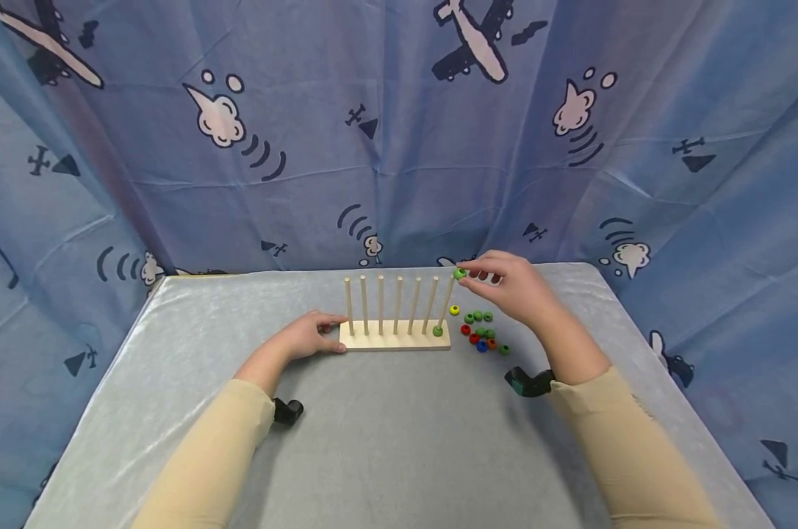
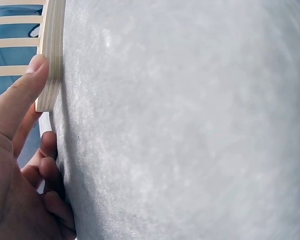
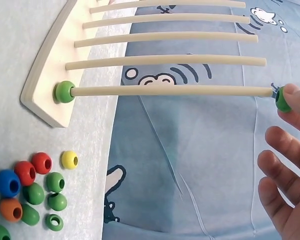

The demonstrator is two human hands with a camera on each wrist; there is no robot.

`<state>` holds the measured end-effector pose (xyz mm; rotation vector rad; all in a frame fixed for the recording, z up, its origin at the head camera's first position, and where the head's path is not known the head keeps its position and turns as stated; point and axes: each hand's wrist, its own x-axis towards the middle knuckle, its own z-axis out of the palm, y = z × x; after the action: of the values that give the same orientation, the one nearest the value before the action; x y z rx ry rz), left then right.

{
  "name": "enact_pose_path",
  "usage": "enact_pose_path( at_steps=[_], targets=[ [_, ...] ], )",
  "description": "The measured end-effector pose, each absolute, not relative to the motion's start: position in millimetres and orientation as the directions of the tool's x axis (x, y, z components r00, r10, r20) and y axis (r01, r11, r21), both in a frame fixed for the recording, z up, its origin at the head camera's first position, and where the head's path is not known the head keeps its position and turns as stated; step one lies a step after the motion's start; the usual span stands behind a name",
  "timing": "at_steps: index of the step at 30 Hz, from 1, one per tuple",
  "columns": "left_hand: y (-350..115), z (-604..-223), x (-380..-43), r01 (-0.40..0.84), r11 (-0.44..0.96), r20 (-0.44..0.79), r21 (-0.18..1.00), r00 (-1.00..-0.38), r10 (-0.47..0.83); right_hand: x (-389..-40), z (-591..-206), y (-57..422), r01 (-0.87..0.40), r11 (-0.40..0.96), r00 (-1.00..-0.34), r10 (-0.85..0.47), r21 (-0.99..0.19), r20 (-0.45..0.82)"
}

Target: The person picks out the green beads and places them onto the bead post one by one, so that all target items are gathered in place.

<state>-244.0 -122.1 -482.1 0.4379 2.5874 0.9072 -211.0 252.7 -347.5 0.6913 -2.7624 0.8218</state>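
Observation:
A pale wooden pegboard (image 1: 395,340) with a row of upright dowels stands on the table. My left hand (image 1: 304,336) grips its left end, thumb at the front edge and a finger behind; the left wrist view shows the thumb (image 2: 36,67) on the wood. My right hand (image 1: 505,283) pinches a green bead (image 3: 282,100) between thumb and forefinger, right at the tip of the rightmost dowel (image 3: 170,91). The other right fingers are spread apart from it. Another green bead (image 3: 65,92) sits at the foot of that same dowel.
Right of the pegboard lie loose beads: several green, two red, a blue bead (image 3: 8,183), an orange bead (image 3: 11,210) and a yellow bead (image 3: 69,160). A grey cloth covers the table (image 1: 386,441). A blue printed curtain (image 1: 399,147) hangs behind it.

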Motion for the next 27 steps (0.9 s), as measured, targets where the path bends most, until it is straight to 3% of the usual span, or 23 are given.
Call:
enact_pose_path(
  at_steps=[27],
  targets=[
    [-124.1, -484.9, -243.0, 0.179, 0.731, -0.208, 0.658, -0.89, 0.405, -214.1, -356.5, 240.5, -0.438, 0.748, -0.899, -0.368, -0.499, 0.237]
  ],
)
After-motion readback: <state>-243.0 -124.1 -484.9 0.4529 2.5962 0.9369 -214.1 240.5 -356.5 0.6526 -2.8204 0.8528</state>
